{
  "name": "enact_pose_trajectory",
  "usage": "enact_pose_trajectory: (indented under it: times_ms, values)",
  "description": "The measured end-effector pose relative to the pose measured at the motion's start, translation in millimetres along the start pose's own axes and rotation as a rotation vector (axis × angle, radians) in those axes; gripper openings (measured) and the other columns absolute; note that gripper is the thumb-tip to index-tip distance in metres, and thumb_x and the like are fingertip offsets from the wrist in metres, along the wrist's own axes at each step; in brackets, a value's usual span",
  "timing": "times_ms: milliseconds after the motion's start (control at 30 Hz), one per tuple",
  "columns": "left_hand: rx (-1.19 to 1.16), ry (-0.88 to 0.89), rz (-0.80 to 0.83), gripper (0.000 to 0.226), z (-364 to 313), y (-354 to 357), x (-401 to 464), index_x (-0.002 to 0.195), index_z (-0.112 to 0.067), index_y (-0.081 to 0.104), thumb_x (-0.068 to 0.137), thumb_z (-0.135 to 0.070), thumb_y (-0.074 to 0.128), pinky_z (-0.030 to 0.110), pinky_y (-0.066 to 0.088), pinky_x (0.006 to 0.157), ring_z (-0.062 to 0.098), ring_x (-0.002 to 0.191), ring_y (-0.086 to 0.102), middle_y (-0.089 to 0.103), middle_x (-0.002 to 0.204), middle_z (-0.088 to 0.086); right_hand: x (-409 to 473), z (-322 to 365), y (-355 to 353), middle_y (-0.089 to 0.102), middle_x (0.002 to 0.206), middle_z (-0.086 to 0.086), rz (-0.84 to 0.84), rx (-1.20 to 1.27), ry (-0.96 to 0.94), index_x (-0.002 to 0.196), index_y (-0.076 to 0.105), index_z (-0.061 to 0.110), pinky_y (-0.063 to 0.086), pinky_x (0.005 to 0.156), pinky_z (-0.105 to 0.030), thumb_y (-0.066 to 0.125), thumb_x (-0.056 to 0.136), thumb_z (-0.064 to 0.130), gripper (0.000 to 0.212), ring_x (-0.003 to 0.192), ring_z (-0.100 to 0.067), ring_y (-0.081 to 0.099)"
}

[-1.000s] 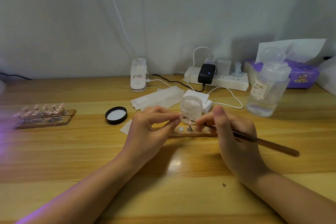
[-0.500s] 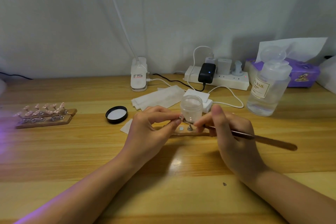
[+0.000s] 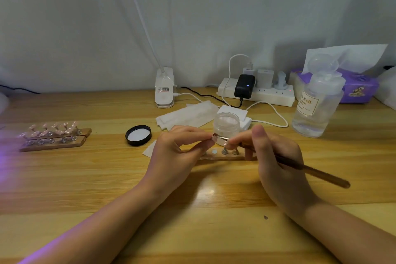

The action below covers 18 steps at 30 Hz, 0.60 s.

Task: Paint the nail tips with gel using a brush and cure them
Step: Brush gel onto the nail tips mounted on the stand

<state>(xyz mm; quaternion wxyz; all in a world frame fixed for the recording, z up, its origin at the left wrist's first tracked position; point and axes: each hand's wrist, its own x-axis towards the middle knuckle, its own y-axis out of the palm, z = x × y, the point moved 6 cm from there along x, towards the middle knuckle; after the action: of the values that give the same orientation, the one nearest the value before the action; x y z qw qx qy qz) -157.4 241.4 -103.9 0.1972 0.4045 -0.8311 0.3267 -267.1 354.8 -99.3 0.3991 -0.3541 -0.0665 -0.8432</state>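
Small nail tip (image 3: 215, 136) pinched in my left hand (image 3: 177, 152), brown-handled brush (image 3: 300, 167) slanting in my right hand (image 3: 276, 156), open gel jar (image 3: 226, 123) just behind.

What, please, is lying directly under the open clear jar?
The jar stands in front of a white pad stack; its base is hidden behind the fingertips, so what lies under it cannot be seen.
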Motion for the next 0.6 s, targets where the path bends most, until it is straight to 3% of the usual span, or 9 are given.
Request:
enact_pose_trajectory:
  times_ms: [233, 400, 500, 600]
  values:
    - [-0.005, -0.008, -0.006, 0.030, 1.0, -0.2, -0.1, 0.086, -0.039, 0.068, 0.073, -0.012, 0.072, 0.018, 0.048, 0.076, 0.000, 0.086, 0.062, 0.067, 0.082, -0.030, -1.8, -3.5, -2.2, 0.064, 0.060, 0.000, -0.034, 0.026, 0.025, 0.063, 0.065, 0.016, 0.042, 0.061, -0.008, 0.035, 0.090, 0.032, 0.043, 0.060, -0.002, 0.060]
    - [-0.029, -0.015, -0.002, 0.023, 2.6, 0.6, -0.1, 0.086, -0.037, 0.070, 0.072, -0.019, 0.071, 0.019, 0.048, 0.074, 0.002, 0.083, 0.062, 0.069, 0.080, -0.025, 0.4, 1.3, 0.3, 0.067, 0.077, 0.010, 0.012, -0.038, -0.029, 0.079, 0.067, 0.015, 0.041, 0.066, -0.005, 0.038, 0.092, 0.031, 0.036, 0.075, 0.002, 0.061]
    - [-0.034, -0.018, 0.001, 0.023, 2.7, 0.9, 0.4, 0.086, -0.039, 0.069, 0.071, -0.022, 0.069, 0.020, 0.048, 0.074, 0.003, 0.083, 0.061, 0.069, 0.080, -0.024, -1.3, -1.8, 1.6, 0.065, 0.064, 0.001, 0.039, 0.023, 0.004, 0.068, 0.067, 0.012, 0.042, 0.064, -0.008, 0.036, 0.091, 0.030, 0.042, 0.067, -0.001, 0.061]
    - [-0.034, -0.021, 0.004, 0.022, 3.6, 1.4, 0.5, 0.086, -0.039, 0.069, 0.070, -0.024, 0.069, 0.018, 0.047, 0.073, 0.003, 0.083, 0.060, 0.069, 0.079, -0.024, -2.3, -0.1, -1.5, 0.064, 0.067, -0.002, 0.010, 0.032, -0.006, 0.067, 0.065, 0.014, 0.041, 0.064, -0.008, 0.033, 0.091, 0.029, 0.043, 0.065, -0.002, 0.059]
